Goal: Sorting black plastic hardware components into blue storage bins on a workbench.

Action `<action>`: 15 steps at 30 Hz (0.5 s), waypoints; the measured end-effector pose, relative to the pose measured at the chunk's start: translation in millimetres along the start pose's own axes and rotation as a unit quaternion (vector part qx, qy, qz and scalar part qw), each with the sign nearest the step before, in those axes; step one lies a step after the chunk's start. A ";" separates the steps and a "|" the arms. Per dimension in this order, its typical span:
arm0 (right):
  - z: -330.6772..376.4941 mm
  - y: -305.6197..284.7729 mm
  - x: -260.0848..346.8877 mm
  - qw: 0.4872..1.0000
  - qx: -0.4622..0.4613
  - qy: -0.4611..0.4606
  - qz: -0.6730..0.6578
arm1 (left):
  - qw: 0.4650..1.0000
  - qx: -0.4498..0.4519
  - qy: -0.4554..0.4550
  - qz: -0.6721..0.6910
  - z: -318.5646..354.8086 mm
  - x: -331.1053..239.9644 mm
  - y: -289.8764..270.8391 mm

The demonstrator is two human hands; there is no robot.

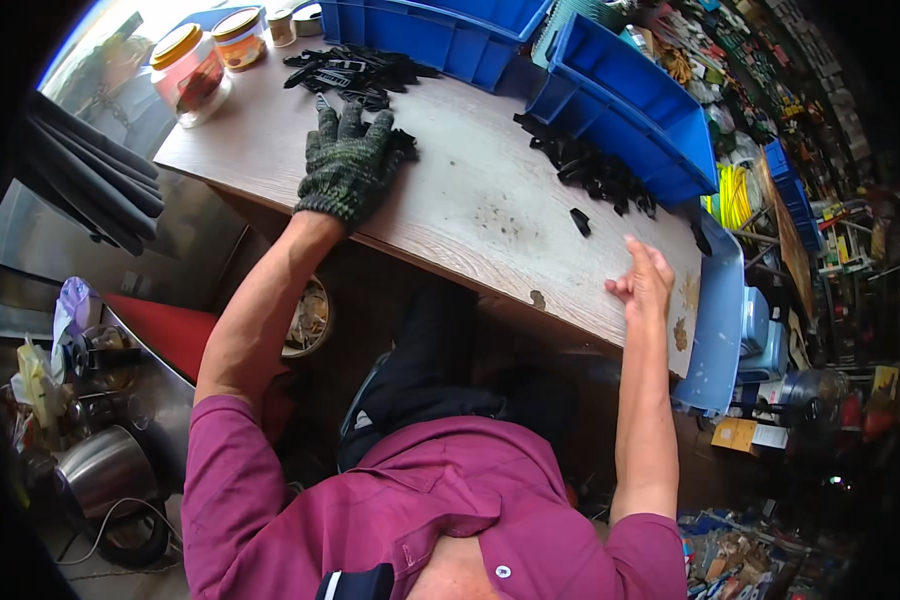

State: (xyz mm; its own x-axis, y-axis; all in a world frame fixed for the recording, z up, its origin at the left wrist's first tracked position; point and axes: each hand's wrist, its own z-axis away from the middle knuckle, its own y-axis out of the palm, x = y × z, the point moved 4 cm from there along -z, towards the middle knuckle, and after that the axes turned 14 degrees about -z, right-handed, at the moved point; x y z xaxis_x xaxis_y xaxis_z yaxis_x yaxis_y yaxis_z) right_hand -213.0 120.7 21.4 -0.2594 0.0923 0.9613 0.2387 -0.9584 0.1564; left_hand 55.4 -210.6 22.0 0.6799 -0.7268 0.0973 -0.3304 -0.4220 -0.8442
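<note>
My view looks down on the pale wood-grain worktop (450, 195), which slants across in front of the person, its surface stained and chipped toward the near edge. Two deep blue bins stand along its far side: I have the right bin (610, 135) angled beside the far bin (420, 45). Just off the right end I see a light-blue tub (718, 310).

The left hand (345, 165), in a dark green knitted glove, lies palm down over the worktop with its fingers stretched toward the left pile (355, 70) of thin black pieces. Its underside is hidden from me, so I cannot tell whether that grip has anything. A smaller black cluster (403, 147) sits right against the glove's right side. The right pile (585, 170), also of small black parts, runs along the foot of the right bin.

The bare right hand (645, 280) is over the near right part of the worktop, its grip released, index finger forward and thumb apart from it. At the far left corner I have a wide jar (188, 75) with an orange lid. Smallest of all, a loose black piece (580, 222) lies between the right pile and the right hand
</note>
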 end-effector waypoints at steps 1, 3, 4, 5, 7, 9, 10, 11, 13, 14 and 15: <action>2.3 9.8 -0.5 0.999 0.019 0.005 0.040 | 1.000 -0.019 0.006 0.004 3.3 -8.5 -4.3; 4.9 20.8 1.3 0.997 0.035 0.005 0.065 | 0.997 -0.047 0.010 0.052 8.2 -21.5 -15.1; 6.9 28.3 2.1 0.994 0.053 0.002 0.091 | 0.995 -0.083 0.002 0.063 9.9 -23.7 -18.3; 9.4 35.3 3.9 0.994 0.057 0.006 0.090 | 0.995 -0.081 0.001 0.059 12.3 -22.4 -19.7; 12.8 46.7 6.9 0.981 0.066 0.009 0.180 | 0.994 -0.060 0.019 0.085 16.7 -24.1 -25.6; 8.5 56.5 5.4 0.974 0.074 -0.009 0.215 | 0.990 -0.062 0.016 0.123 18.3 -25.9 -33.0; 7.2 60.6 6.3 0.964 0.078 -0.029 0.251 | 0.992 -0.068 0.022 0.105 19.2 -26.6 -35.6; 7.9 63.4 6.3 0.964 0.079 -0.029 0.251 | 0.993 -0.075 0.028 0.087 20.1 -28.0 -38.5; 9.0 67.7 8.4 0.928 0.055 -0.055 0.365 | 0.991 -0.117 0.021 0.058 22.4 -32.2 -48.2; 6.8 67.7 6.3 0.928 0.055 -0.055 0.364 | 0.987 -0.159 0.015 0.031 24.8 -35.4 -54.1; 4.4 66.8 3.6 0.933 0.049 -0.062 0.352 | 0.987 -0.160 0.015 0.031 27.2 -38.6 -54.6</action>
State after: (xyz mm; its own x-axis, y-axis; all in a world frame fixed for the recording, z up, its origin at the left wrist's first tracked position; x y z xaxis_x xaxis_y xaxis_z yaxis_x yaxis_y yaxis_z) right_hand -193.9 58.2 36.3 0.1023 -0.5137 0.8518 0.3942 -0.7653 -0.5089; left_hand 65.0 -144.7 50.0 0.6344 -0.7698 0.0704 -0.5630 -0.5225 -0.6404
